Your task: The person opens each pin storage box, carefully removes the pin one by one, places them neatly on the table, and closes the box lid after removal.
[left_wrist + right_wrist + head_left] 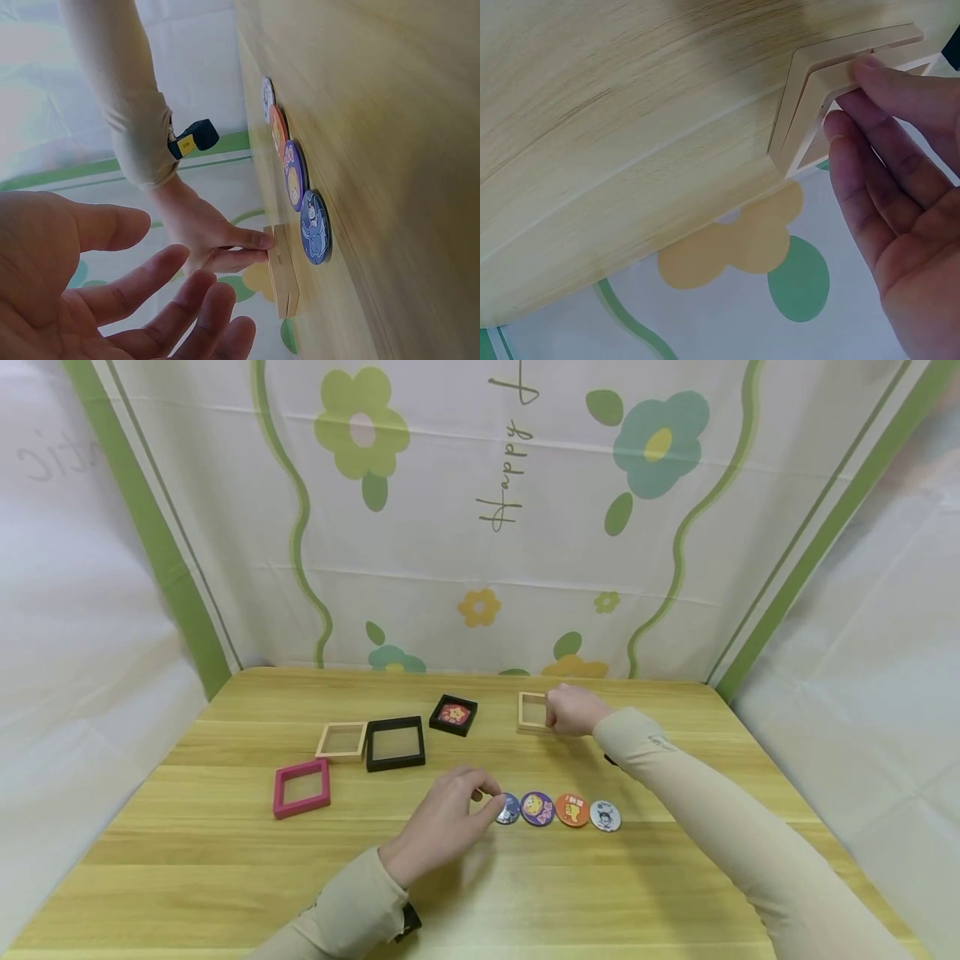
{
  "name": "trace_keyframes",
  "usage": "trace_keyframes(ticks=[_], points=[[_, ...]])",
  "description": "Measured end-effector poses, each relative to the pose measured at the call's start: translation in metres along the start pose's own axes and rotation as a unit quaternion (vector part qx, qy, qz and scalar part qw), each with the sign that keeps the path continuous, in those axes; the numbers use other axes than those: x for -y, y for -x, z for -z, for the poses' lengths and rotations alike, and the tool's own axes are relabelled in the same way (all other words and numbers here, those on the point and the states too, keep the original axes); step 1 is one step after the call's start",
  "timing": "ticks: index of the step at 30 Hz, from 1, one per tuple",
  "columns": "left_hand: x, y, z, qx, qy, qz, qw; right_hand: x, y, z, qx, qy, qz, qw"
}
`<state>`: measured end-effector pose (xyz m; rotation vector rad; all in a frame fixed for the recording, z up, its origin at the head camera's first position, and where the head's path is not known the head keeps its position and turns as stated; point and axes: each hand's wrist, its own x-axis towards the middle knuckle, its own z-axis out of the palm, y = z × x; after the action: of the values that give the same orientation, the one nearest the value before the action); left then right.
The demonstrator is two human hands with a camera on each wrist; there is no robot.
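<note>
At the back right of the table, my right hand (pixel 576 708) pinches the rim of a pale wooden frame (pixel 832 75) between thumb and fingers. A thin gap runs along its side between an upper and a lower part, and its base lies on the table. My left hand (pixel 448 814) hovers with loosely bent fingers, holding nothing, nearest to a blue round badge (pixel 315 226). In a row rightward from that badge lie a purple badge (pixel 537 808), an orange badge (pixel 572 810) and a white badge (pixel 605 816).
Left of centre lie a pink frame (pixel 302 811), another pale wooden frame (pixel 322 744) and a black frame (pixel 396 765). Behind them sits a smaller black frame (pixel 467 727) with a red star badge (pixel 453 714) inside. Printed cloth (pixel 420 552) hangs beyond the table (pixel 525 893).
</note>
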<state>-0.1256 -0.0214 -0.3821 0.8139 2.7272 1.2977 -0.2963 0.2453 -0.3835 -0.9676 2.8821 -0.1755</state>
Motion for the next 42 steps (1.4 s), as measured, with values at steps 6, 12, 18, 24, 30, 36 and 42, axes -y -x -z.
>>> trace_keyframes(ticks=[6,12,18,24,30,36,42], points=[[0.0,0.0,0.0,0.0,-0.002,0.001,1.0,0.001,-0.001,0.0,-0.006,0.009,0.0,0.9999],[-0.001,0.001,0.0,0.003,-0.001,0.0,1.0,-0.001,-0.001,-0.003,-0.011,0.001,0.003,0.9999],[-0.001,0.001,0.001,0.004,-0.001,0.0,1.0,-0.003,-0.004,-0.005,-0.006,-0.001,0.0,1.0],[-0.001,0.001,0.0,0.002,-0.003,0.001,1.0,-0.002,-0.004,-0.006,-0.005,-0.01,-0.004,0.9999],[-0.002,0.001,0.0,0.005,-0.006,0.004,1.0,-0.005,-0.001,-0.008,-0.011,-0.015,-0.015,0.9997],[0.0,-0.001,0.0,0.007,-0.007,0.001,1.0,-0.005,0.008,-0.009,-0.032,-0.05,-0.016,0.9981],[0.008,-0.008,0.008,0.019,-0.022,0.007,0.9995,0.004,0.022,-0.004,-0.087,-0.141,-0.072,0.9835]])
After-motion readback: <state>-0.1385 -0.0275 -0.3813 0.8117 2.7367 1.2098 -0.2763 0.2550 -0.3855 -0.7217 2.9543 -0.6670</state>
